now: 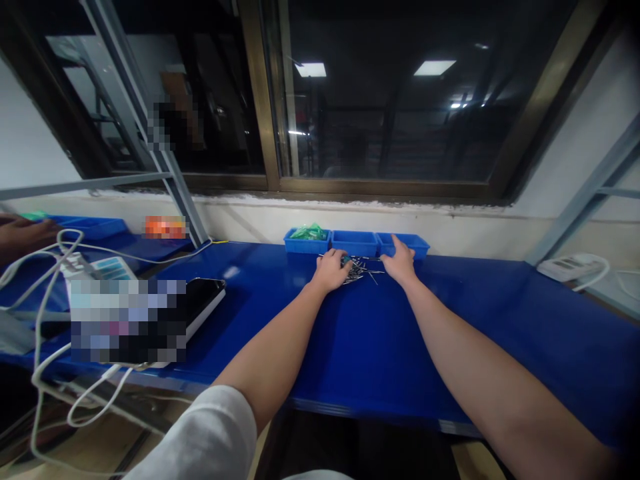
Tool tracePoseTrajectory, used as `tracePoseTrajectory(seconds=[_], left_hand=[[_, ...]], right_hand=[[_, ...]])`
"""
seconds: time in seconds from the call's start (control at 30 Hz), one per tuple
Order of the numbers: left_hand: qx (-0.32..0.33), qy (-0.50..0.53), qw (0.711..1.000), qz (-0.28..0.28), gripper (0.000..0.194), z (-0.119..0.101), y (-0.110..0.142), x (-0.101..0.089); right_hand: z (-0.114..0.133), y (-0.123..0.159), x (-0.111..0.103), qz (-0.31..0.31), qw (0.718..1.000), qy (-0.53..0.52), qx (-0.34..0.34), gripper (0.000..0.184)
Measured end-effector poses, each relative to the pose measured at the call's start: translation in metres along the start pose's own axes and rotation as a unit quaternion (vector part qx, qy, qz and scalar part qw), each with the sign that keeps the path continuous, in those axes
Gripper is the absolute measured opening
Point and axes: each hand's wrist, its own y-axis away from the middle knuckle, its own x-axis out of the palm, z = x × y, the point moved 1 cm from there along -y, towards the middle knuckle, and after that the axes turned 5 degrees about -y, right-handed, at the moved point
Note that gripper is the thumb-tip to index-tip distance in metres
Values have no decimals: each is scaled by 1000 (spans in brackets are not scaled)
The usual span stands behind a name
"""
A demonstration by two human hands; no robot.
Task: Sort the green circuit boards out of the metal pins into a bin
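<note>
A loose pile of thin, silvery metal rods (356, 271) lies on the blue table, just in front of a row of blue bins. From the left, my left hand (330, 270) rests against the pile, thumb and fingers apart around its edge. My right hand (400, 263) is on the other side, its fingers spread, with the thumb side towards the rods and a finger reaching up in front of the right bin (419, 245). Small dark and teal bits show by my left fingertips, too small to name. Green packets (309, 232) fill the left bin (306, 247); the middle bin (355, 245) stands between.
On the left, a phone-like device (207, 291) and white cables (37, 320) take up the table edge. Another person's hand (27, 233) is at far left near more blue bins (97, 228). Metal posts (183, 207) and a white power strip (570, 267) flank the workspace.
</note>
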Motion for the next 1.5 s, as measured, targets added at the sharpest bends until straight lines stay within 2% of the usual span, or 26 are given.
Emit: tracePoseTrajectory(seconds=[0.1,0.2,0.3,0.4,0.6,0.93,1.17,1.3,1.5], left_hand=[[7,-29,1000,-2,43,1,0,1],[5,-55,998,11,52,3,1,3],[10,-71,996,43,56,4,1,5],[18,-75,994,71,57,4,2,7],[34,-71,994,78,58,5,1,10],[39,-77,993,81,58,7,0,11],[27,-83,992,88,58,6,0,10],[18,-88,992,89,59,4,1,7],[31,-68,996,57,53,1,2,4]], right_hand=[[7,3,3,-3,998,20,-57,51],[14,11,13,77,991,36,-102,37],[16,19,24,162,978,71,-109,42],[13,22,31,200,969,94,-113,37],[12,18,28,201,967,60,-142,22],[20,19,21,168,974,-15,-150,12],[25,20,18,153,974,-52,-158,16],[29,21,15,163,976,-53,-134,22],[28,21,12,153,981,-42,-110,31]])
